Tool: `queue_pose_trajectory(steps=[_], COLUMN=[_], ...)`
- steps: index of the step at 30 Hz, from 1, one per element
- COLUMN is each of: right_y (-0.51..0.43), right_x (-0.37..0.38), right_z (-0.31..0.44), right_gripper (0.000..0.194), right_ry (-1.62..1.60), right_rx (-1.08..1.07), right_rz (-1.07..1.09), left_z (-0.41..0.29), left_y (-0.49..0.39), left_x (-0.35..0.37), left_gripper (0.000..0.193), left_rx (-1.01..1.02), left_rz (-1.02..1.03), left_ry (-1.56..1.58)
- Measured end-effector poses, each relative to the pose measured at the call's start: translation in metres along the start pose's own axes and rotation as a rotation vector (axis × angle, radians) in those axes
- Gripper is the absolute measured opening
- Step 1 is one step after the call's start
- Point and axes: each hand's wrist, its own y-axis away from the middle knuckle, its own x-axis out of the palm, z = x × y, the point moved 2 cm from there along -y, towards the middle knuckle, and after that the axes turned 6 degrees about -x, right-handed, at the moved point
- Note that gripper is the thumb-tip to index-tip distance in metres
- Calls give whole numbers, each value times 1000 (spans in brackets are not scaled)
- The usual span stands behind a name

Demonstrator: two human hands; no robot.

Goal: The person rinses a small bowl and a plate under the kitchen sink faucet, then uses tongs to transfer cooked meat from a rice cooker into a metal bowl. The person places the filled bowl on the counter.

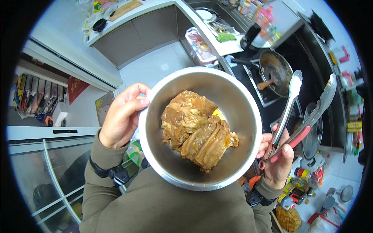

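A deep stainless steel bowl (244, 145) is held up before my chest, its opening towards the camera. Two large pieces of brown cooked meat (201, 128) lie against each other inside, the lower one showing ribs; a small yellow patch shows beside them. My left hand (125, 116) grips the rim at the left, thumb on top. At the right side my right hand (276, 154) has its fingers against the bowl and also holds metal kitchen tongs (287, 116) with pink-red grips. The tongs' arms are spread and point up and away, with nothing between their tips.
Right of the bowl is a black cooktop with a wok (276, 72) holding a wooden-handled utensil, and a glass-lidded pan (313, 137). Bottles (297, 192) stand at lower right. A counter (163, 5) and a lined bin (201, 46) lie beyond; a glass-doored cabinet (55, 169) is at left.
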Motion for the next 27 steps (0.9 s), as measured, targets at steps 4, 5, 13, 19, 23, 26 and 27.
queue_pose_trajectory(steps=[4, 5, 13, 19, 23, 26, 27], right_y=[-31, -45, -121, -154, -176, -215, -231], right_x=[28, 38, 128, 165, 167, 170, 173], right_z=[-6, -12, -59, -85, -96, -110, -115], right_gripper=[69, 68, 55, 51, 45, 43, 42], right_ry=[72, 64, 47, -34, -14, 0, 4], right_rx=[11, 27, 188, 211, 241, 268, 274], right_rz=[-18, -2, 18, 27, 13, 67, 96], left_z=[-16, -22, -80, -110, -103, -103, -106], left_y=[-10, -17, -61, -83, -100, -108, -110], left_x=[-35, -49, -144, -186, -198, -207, -212], left_gripper=[18, 20, 19, 20, 22, 23, 23], left_rx=[12, -1, -27, -48, -114, -129, -142], left_rz=[12, 19, -54, -81, -106, -182, -210], left_ry=[73, 84, 58, 29, 24, -1, -12])
